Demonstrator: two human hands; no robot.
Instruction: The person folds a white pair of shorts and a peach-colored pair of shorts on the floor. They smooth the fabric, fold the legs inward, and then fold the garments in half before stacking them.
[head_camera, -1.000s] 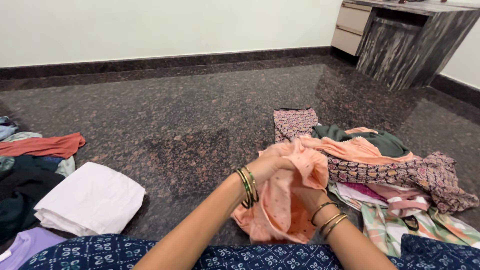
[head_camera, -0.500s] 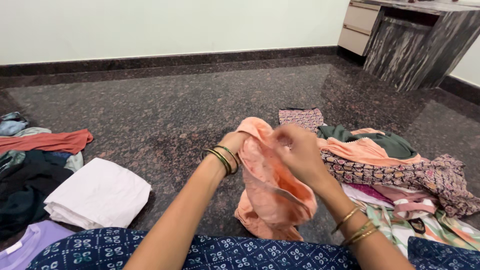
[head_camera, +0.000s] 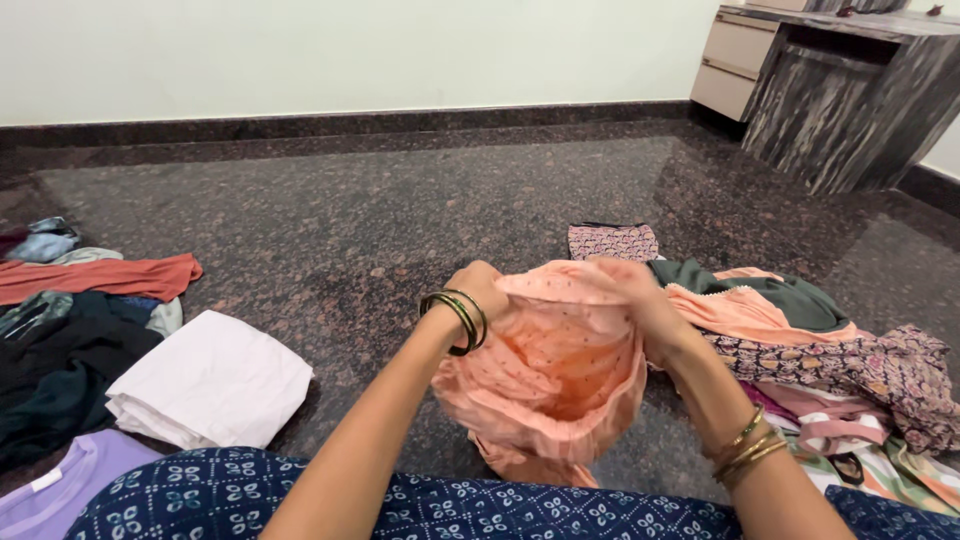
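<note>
I hold a peach-orange dotted garment (head_camera: 555, 375) up in front of my lap, its opening spread wide so the inside shows. My left hand (head_camera: 478, 290) grips the left side of its rim, bangles on that wrist. My right hand (head_camera: 640, 300) grips the right side of the rim, thin bangles lower on that forearm. The cloth hangs down between my arms and bunches on the floor near my blue patterned lap (head_camera: 420, 505).
A heap of mixed clothes (head_camera: 820, 350) lies at my right. At the left lie a folded white cloth (head_camera: 210, 380), a purple shirt (head_camera: 50, 490), dark garments (head_camera: 60, 360) and an orange-red one (head_camera: 100, 275). A dark stone cabinet (head_camera: 850, 90) stands far right on the granite floor (head_camera: 330, 200).
My hands moved apart along the garment's rim, spreading its opening wide. The cloth, bunched before, now hangs open between them.
</note>
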